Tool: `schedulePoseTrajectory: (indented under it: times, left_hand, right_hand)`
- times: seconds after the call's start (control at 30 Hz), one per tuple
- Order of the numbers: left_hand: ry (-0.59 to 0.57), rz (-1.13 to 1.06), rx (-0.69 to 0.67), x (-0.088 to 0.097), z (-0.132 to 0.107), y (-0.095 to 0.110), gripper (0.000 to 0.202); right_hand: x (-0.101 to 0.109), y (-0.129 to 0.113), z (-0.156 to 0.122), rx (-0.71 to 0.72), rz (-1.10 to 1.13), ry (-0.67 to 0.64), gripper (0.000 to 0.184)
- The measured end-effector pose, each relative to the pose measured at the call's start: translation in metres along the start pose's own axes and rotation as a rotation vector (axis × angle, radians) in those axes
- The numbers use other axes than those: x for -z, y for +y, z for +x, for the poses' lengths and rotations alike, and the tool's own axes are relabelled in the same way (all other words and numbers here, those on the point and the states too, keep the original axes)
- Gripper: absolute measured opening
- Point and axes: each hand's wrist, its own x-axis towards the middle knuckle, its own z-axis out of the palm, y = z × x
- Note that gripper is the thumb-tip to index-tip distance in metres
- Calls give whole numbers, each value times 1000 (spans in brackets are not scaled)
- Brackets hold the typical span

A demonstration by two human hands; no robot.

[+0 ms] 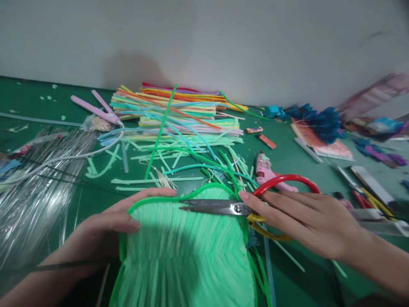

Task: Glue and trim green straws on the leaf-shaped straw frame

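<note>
Scissors (217,207) are grasped by the right fingers (271,215), which are laid over the handles, red above and yellow below. Long axis is set crosswise, nearly level; tips are pointed left, toward the left fingers (118,223), and look slightly parted. The blades are seen over the upper part of a green panel (185,264), located between left and right fingers. Panel is pinched at its upper left edge by the left fingers, thumb on the front face. Strands are run lengthwise; wavy end is pointed away from the wearer, near end is cut off by the view. Pink glue gun (265,168) is placed just beyond the right fingers; coloured stems (179,111) are piled farther beyond both; clear strips (60,192) are spread left of the left fingers. All laid on the green desk (283,157).
</note>
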Motion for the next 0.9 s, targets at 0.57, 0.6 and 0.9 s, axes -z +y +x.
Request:
schedulePoseTrajectory:
  times: [0.57,0.6,0.9]
  left_hand:
    - [-47,-46,5,4,2,-3,57]
    - [-45,-49,8,4,2,-3,56]
    - [-11,-56,10,-1,2,-1,55]
  right_hand:
    - [1,9,4,99,-40,-21,56]
    - [1,8,3,85,-35,-24,57]
    - [1,-1,3,54,-61,11,52]
